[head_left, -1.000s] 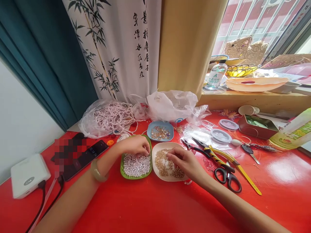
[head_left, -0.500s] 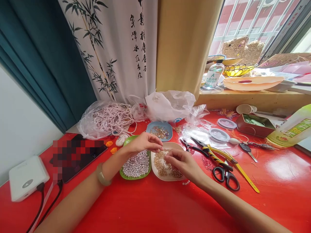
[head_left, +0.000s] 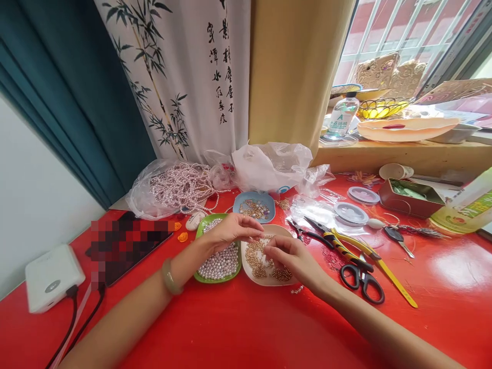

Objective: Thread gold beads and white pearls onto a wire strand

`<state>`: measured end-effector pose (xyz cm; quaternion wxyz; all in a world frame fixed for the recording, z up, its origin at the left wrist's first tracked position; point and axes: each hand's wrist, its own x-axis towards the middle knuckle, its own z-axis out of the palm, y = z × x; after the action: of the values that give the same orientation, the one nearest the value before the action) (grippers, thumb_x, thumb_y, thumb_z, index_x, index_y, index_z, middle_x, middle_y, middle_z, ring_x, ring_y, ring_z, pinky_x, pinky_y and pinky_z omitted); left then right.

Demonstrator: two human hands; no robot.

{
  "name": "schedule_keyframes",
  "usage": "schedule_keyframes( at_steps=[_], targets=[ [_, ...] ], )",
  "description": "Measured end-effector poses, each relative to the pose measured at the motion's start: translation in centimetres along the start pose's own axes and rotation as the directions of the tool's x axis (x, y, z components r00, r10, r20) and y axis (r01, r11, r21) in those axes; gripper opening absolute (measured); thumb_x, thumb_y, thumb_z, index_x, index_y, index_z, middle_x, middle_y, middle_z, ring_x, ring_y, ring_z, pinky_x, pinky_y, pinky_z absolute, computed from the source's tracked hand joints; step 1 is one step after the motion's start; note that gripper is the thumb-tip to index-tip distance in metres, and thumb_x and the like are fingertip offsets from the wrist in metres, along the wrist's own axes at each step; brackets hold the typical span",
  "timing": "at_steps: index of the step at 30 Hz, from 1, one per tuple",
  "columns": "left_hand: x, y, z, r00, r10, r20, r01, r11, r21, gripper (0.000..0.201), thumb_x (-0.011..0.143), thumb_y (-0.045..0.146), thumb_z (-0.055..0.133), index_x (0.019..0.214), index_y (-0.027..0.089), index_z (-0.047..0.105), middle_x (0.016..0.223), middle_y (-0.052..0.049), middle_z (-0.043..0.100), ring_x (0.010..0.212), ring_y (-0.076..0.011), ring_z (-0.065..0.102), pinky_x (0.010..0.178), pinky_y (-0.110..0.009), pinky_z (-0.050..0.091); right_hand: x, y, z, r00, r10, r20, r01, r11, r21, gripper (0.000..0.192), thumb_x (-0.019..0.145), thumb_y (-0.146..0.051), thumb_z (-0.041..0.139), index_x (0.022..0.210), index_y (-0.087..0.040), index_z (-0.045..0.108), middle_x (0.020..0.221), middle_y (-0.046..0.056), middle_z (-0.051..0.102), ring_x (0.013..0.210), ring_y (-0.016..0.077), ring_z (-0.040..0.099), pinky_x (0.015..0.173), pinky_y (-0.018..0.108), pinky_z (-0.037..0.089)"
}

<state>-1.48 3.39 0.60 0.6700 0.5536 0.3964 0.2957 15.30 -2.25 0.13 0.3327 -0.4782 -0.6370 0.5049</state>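
Observation:
My left hand [head_left: 240, 230] is closed in a pinch above the gap between the green dish [head_left: 219, 281] and the cream dish [head_left: 255, 281]. Facing it, my right hand [head_left: 290, 253] also pinches, over the right side of the cream dish. Whatever sits between the fingertips is too small to make out. Pale pearl beads [head_left: 220, 262] fill the green dish. Small gold beads [head_left: 257, 260] lie in the cream dish, partly hidden by my right hand. Behind them, a blue dish [head_left: 273, 211] holds mixed gold and clear beads.
Scissors [head_left: 363, 283], yellow-handled pliers [head_left: 338, 246] and black-handled pliers [head_left: 307, 233] lie to the right. Strings of pink pearls [head_left: 180, 184] in a plastic bag and a white bag [head_left: 269, 166] stand behind. A phone [head_left: 138, 259] and a white box with cables [head_left: 56, 279] lie left.
The whole view has shifted slightly, so things appear a little further right. Both hands keep their pinch over the dishes, with the left fingertips slightly nearer the right hand.

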Motion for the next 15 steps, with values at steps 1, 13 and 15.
schedule_keyframes(
  at_steps=[1,13,15],
  targets=[
    [-0.03,0.04,0.03,1.000,0.007,0.005,-0.007,1.000,0.002,0.018,0.056,0.022,0.069,0.071,0.013,0.065,0.070,-0.005,0.065,0.065,-0.0104,0.057,0.061,-0.021,0.043,0.04,0.12,-0.04,1.000,0.000,0.001,0.000,1.000,-0.007,0.019,0.072,-0.027,0.048,0.057,-0.015,0.050,0.046,-0.004,0.043,0.043,0.0068,0.039,0.042,0.019,0.029],
    [0.02,-0.25,-0.01,0.997,0.076,0.033,-0.078,0.995,0.063,0.013,0.056,0.019,0.068,0.068,0.014,0.067,0.064,-0.002,0.062,0.059,-0.0077,0.053,0.060,-0.020,0.042,0.20,-0.11,0.07,0.999,0.035,0.025,-0.037,0.998,0.047,0.020,0.072,-0.027,0.048,0.055,-0.015,0.049,0.045,-0.005,0.042,0.043,0.0070,0.037,0.043,0.019,0.027],
    [0.02,-0.24,-0.01,0.996,0.078,0.039,-0.080,0.994,0.069,0.013,0.056,0.019,0.068,0.068,0.014,0.067,0.064,-0.002,0.062,0.058,-0.0075,0.053,0.060,-0.020,0.043,0.21,-0.03,0.03,0.999,0.044,0.027,-0.045,0.998,0.038,0.020,0.072,-0.027,0.047,0.056,-0.016,0.049,0.045,-0.005,0.041,0.042,0.0070,0.036,0.043,0.019,0.027]
  ],
)
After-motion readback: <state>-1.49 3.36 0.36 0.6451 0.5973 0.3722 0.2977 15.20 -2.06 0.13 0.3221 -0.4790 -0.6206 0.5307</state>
